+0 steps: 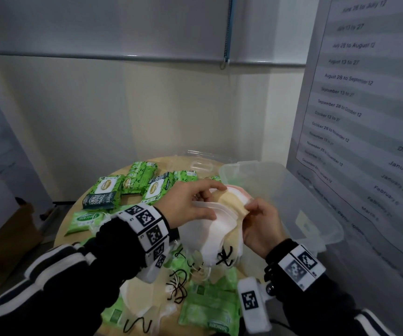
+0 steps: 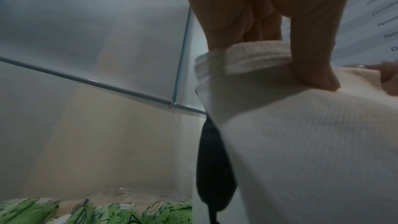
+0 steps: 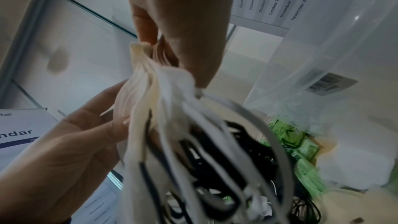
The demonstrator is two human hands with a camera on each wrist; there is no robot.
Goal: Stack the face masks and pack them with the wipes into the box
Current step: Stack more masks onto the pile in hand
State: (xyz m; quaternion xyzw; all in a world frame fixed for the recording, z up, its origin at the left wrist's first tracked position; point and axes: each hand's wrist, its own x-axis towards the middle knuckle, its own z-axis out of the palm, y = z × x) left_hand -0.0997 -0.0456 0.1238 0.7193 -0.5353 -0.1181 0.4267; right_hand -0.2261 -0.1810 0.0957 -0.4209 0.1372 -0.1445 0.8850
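A fanned stack of white, cream and pink face masks [image 1: 222,224] hangs above the round table [image 1: 67,229], black ear loops dangling under it. My left hand [image 1: 210,202] grips its left end, fingers over the top and thumb [image 2: 312,67] pressed on the front mask [image 2: 301,142]. My right hand [image 1: 253,212] pinches the right end; the right wrist view shows the mask edges [image 3: 155,108] bunched in that pinch. The clear plastic box [image 1: 292,190] stands open just right of my hands. Green wipes packs [image 1: 132,187] lie behind the stack, others [image 1: 210,309] at the front.
More loose masks [image 1: 142,297] with tangled loops lie on the near side of the table. The clear lid [image 1: 202,163] rests at the back. A printed date chart [image 1: 355,112] covers the right wall close to the box. A cardboard box [image 1: 14,236] sits on the floor at left.
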